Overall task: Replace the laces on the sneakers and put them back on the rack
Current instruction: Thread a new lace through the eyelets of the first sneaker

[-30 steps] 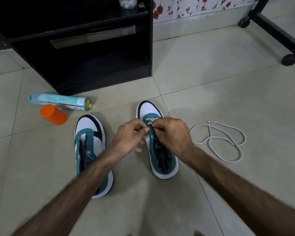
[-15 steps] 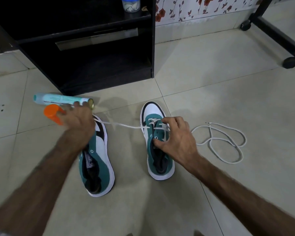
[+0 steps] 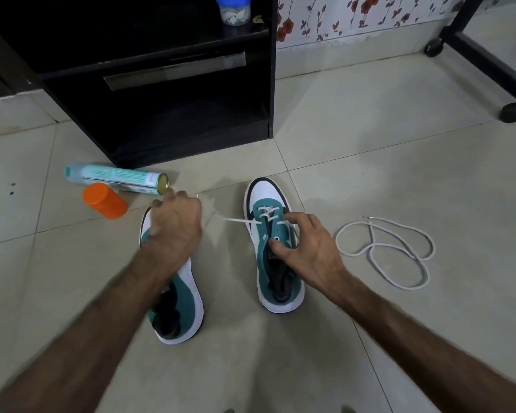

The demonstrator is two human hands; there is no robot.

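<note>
Two teal-and-white sneakers stand side by side on the tiled floor (image 3: 370, 144) in the middle of the frame, toes toward the top. The right sneaker (image 3: 276, 251) carries a white lace (image 3: 242, 221) threaded through its front eyelets. The right hand (image 3: 307, 248) rests on its collar, thumb pressed on the tongue edge and fingers curled over the far side of the upper, gripping the shoe. The left hand (image 3: 176, 225), blurred, is clenched around the free end of that lace, which stretches taut to the left from the eyelets; this hand sits above the toe of the left sneaker (image 3: 181, 296), hiding its front.

A loose white lace (image 3: 385, 248) lies coiled right of centre, apart from the right sneaker. Upper left of the left hand, a spray can (image 3: 116, 177) lies on its side with an orange cap (image 3: 105, 201) touching it. A black rack (image 3: 161, 84) fills the upper left, its bottom edge near the can; a small jar (image 3: 233, 8) stands on its shelf. A wheeled black frame (image 3: 489, 58) crosses the upper right corner. Bare tile spreads between rack, frame and laces.
</note>
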